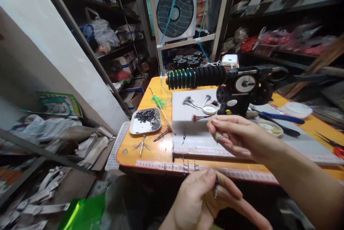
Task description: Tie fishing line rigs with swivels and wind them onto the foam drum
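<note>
My left hand [206, 197] is low at the front, below the orange table's edge [161, 158], its thumb and fingers pinched on a small dark metal piece [215, 184]. My right hand [236, 137] hovers over the white mat [193, 129], fingers curled and pinched together; what they hold is too small to name. Behind it stands a black winding machine [239, 90] with a row of spools [196, 77] wound in green line.
A white tray [138, 127] of small black parts sits at the table's left. Loose hooks, a small white cup [210, 109], blue-handled pliers [279, 118] and shallow dishes lie around. Shelves and a box fan [174, 8] stand behind; papers clutter the floor at left.
</note>
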Demonstrator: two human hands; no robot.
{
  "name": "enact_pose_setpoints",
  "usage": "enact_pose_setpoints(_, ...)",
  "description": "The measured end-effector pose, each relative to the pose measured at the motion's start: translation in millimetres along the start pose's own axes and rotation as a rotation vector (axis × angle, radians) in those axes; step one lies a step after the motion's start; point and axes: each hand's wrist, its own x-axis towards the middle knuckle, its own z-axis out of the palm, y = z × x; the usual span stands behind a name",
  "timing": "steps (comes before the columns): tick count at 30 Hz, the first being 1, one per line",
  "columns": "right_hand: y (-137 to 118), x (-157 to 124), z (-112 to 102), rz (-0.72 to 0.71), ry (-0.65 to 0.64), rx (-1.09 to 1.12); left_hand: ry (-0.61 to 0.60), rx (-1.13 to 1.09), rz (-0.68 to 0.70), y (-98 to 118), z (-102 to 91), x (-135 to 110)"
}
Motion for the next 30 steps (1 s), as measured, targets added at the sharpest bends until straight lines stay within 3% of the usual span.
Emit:
enact_pose_setpoints(4, -1, -1, -1, -0.002, 0.012, -0.022, 0.011, 0.082, 0.034, 7, 3.0, 1)
enact_pose_setpoints(9, -7, -1, -4, -0.083, 0.037, -0.171, 0.191, 0.549, 0.178, 34, 14.3, 10)
enact_pose_setpoints(13, -19, -2, -4, -0.126, 0.049, -0.333, 0.222, 0.726, 0.186, 55, 22.1, 32)
enact_pose_setpoints(17, -23, 0, -7, -0.139, 0.097, -0.373, 0.221, 0.751, 0.152, 67, 20.4, 50)
enact_pose_setpoints(22, -22, 6, -11, -0.087, 0.124, -0.248, 0.222, 0.637, 0.125, 68, 7.1, 56)
enact_pose_setpoints(30, -15, 27, -4, -0.016, -0.02, 0.103, 0.237, 0.595, 0.166, 59, 1.0, 58)
